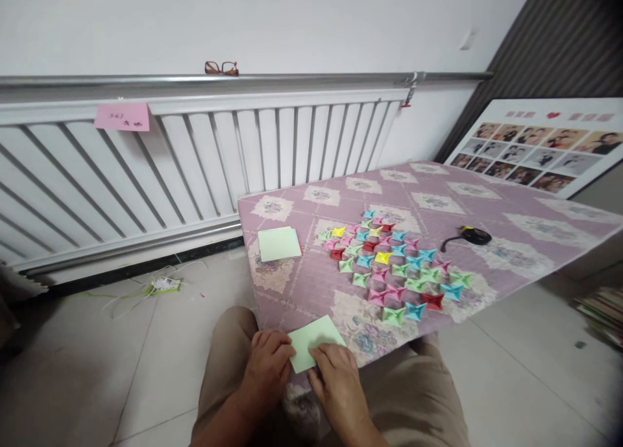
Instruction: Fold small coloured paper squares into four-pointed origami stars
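A light green sheet of paper (315,338) lies at the near edge of the table, slightly turned. My left hand (268,364) is closed at its left edge, with the fingertips pinching the paper. At the lower right edge, my right hand (339,381) grips the sheet, fingers curled on top and thumb near the lower side. Further up on the left rests a stack of paper squares (279,244), pale green on top with a red edge showing. Several small folded paper pieces (383,257) in green, blue, pink, red and yellow stand in rows to the right.
A purple patterned cloth (296,285) covers the table. A black tape measure (476,235) with a strap lies on the right. Behind the table are a white radiator (263,145), a pipe with glasses (222,68), and a photo board (540,145). A power strip (164,285) sits on the floor.
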The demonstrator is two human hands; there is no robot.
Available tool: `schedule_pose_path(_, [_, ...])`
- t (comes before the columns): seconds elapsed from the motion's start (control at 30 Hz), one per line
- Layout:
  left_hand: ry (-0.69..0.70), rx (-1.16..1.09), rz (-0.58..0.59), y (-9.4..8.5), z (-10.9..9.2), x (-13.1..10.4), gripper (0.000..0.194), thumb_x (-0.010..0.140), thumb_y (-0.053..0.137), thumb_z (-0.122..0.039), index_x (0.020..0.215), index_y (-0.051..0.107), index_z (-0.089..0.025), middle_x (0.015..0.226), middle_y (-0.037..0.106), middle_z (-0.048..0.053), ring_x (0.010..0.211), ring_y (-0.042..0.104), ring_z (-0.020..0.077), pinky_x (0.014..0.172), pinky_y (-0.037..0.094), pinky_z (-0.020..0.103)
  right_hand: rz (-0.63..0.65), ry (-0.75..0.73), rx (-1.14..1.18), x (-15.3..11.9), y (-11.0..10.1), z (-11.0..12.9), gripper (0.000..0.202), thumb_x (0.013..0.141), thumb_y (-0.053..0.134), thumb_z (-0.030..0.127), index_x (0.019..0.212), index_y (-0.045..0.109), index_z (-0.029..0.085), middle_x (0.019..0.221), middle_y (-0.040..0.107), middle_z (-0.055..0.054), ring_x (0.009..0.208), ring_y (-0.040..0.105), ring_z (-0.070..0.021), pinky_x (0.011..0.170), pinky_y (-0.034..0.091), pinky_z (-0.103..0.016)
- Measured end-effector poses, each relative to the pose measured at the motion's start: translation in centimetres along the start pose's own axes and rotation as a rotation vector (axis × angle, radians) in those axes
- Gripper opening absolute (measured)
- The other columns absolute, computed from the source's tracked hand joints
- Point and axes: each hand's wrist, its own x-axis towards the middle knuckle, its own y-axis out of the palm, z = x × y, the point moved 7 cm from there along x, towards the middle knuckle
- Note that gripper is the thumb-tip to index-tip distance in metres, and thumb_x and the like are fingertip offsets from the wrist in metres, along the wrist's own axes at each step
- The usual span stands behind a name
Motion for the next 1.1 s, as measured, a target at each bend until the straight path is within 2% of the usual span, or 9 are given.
schedule_pose_path(0.13, [-0.01, 0.048, 0.112, 0.5, 0.4, 0.6, 0.04, 0.074, 0.051, -0.005, 0.107, 0.062, -0.024, 0.104, 0.06, 0.006, 0.099, 0.05, 0.0224, 0.089, 0.035, 0.04, -0.001, 0.0, 0.005, 0.0, 0.3, -0.2, 0.025, 0.072, 0.065, 0.011, 0.093, 0.064, 0.025, 0.092, 0.062, -0.002, 0.088, 0.053, -0.0226, 0.083, 0.038, -0.038])
schedule_pose_path(0.2, [-0.028, 0.066, 0.182, 0.9, 0.8, 0.9, 0.041, 0.071, 0.053, -0.004, 0.103, 0.064, -0.026, 0.105, 0.059, 0.004, 0.101, 0.049, 0.0226, 0.089, 0.034, 0.039, 0.01, 0.0, 0.005, 0.0, 0.4, -0.3, 0.024, 0.073, 0.065, 0.012, 0.092, 0.063, 0.025, 0.091, 0.062, -0.002, 0.088, 0.052, -0.0226, 0.083, 0.038, -0.038])
schedule_pose_path(0.3, [-0.084, 0.045, 0.244, 1.1, 1.7, 1.3, 0.031, 0.072, 0.054, -0.003, 0.09, 0.066, -0.025, 0.098, 0.06, 0.002, 0.096, 0.05, 0.0206, 0.087, 0.034, 0.037, 0.006, -0.004, -0.016, 0.0, 0.4, -0.6, 0.014, 0.077, 0.061, 0.014, 0.088, 0.063, 0.024, 0.09, 0.061, -0.003, 0.086, 0.052, -0.0225, 0.081, 0.038, -0.037])
schedule_pose_path(0.37, [-0.128, 0.008, 0.252, 1.0, 2.2, 1.4, 0.026, 0.074, 0.055, -0.005, 0.087, 0.066, -0.024, 0.094, 0.06, 0.002, 0.093, 0.051, 0.0196, 0.086, 0.034, 0.037, -0.008, -0.013, -0.041, 0.0, 0.4, -0.7, 0.008, 0.081, 0.056, 0.016, 0.081, 0.061, 0.023, 0.086, 0.06, -0.003, 0.083, 0.052, -0.0218, 0.079, 0.039, -0.036])
schedule_pose_path(0.43, [-0.167, -0.034, 0.247, 0.8, 2.7, 1.5, 0.022, 0.076, 0.057, -0.007, 0.086, 0.067, -0.024, 0.094, 0.06, 0.002, 0.093, 0.051, 0.0195, 0.085, 0.034, 0.037, -0.011, -0.016, -0.059, 0.0, 0.5, -0.9, 0.011, 0.083, 0.053, 0.017, 0.075, 0.059, 0.022, 0.083, 0.059, -0.003, 0.081, 0.052, -0.021, 0.077, 0.038, -0.035])
schedule_pose_path(0.63, [-0.256, -0.097, 0.27, 0.5, 3.4, 1.9, 0.009, 0.079, 0.061, -0.016, 0.079, 0.067, -0.023, 0.094, 0.06, 0.002, 0.094, 0.052, 0.0196, 0.085, 0.033, 0.037, 0.034, 0.044, -0.052, 0.4, 0.4, -1.3, 0.017, 0.089, 0.05, 0.025, 0.075, 0.06, 0.023, 0.077, 0.058, -0.002, 0.078, 0.052, -0.0201, 0.076, 0.036, -0.035])
schedule_pose_path(0.9, [-0.341, 0.005, 0.304, 1.0, 3.8, 2.4, 0.01, 0.08, 0.059, -0.023, 0.073, 0.065, -0.022, 0.092, 0.059, 0.002, 0.092, 0.051, 0.0193, 0.085, 0.034, 0.037, 0.046, 0.117, -0.123, 0.9, 0.6, -1.8, 0.026, 0.09, 0.047, 0.033, 0.07, 0.059, 0.024, 0.072, 0.056, -0.002, 0.075, 0.051, -0.0208, 0.073, 0.032, -0.036])
schedule_pose_path(1.1, [-0.387, 0.095, 0.33, 1.3, 4.1, 2.8, 0.01, 0.079, 0.062, -0.028, 0.072, 0.064, -0.022, 0.09, 0.058, 0.003, 0.092, 0.05, 0.0223, 0.082, 0.033, 0.038, 0.042, 0.146, -0.187, 1.2, 0.8, -1.8, 0.026, 0.089, 0.049, 0.034, 0.067, 0.058, 0.023, 0.071, 0.056, -0.003, 0.075, 0.052, -0.0217, 0.071, 0.032, -0.035])
